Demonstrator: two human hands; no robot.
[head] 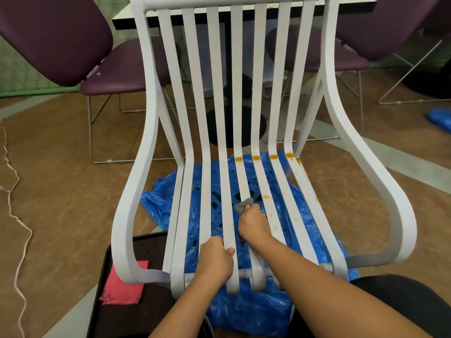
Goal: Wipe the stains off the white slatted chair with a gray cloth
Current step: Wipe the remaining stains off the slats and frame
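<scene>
The white slatted chair (151,98) stands right in front of me, its seat slats running toward me. Orange stains (255,157) cross the right-hand slats where seat meets back, and smaller orange spots (266,197) dot the right seat slats. My right hand (252,222) grips a small gray cloth (242,205) and presses it on a middle seat slat. My left hand (214,258) grips a seat slat near the front edge, thumb over the top.
A blue plastic sheet (170,203) lies on the brown floor under the chair. A dark tray (127,313) at my lower left holds a pink cloth (124,286). Purple chairs (53,32) and a table (346,6) stand behind. A white cord (14,181) trails along the left.
</scene>
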